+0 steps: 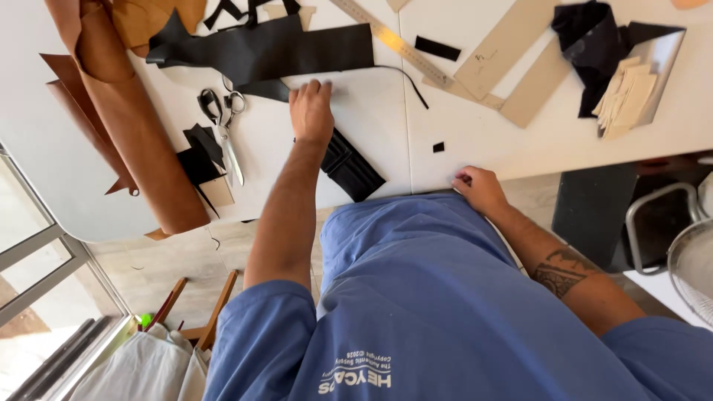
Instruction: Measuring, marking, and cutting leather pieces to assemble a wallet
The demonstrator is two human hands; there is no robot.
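Head view, looking down over a blue shirt (438, 297) onto a white table (356, 141).

Left hand (311, 111): we see it stretched forward, palm down, fingers together and flat. The fingertips (312, 87) rest at the near edge of a large black leather sheet (282, 48), which lies spread on the far part of the table. Nothing is clasped; the hand lies released, pressing or touching only. We cannot tell whether the fingertips sit on the leather itself or on the table just beside it.

Right hand (479, 189): at the near table edge, fingers curled under. A small dark thing shows at the fingertips, too small to identify; we cannot tell whether it is gripped.

Just beside the left wrist, a folded black leather piece (349, 167) lies near the table edge. Scissors (223, 126) lie to the left of the hand, apart from it, blades pointing toward us. Left of those, a brown leather roll (141, 141) runs diagonally, with black scraps (199, 152) touching its side.

A metal ruler (394, 41) lies diagonally beyond the black sheet. A small black square (438, 147) sits alone between the two hands. Cardboard strips (512, 52) and a stack of pale pattern pieces (627, 96) lie at far right, well apart from both hands.
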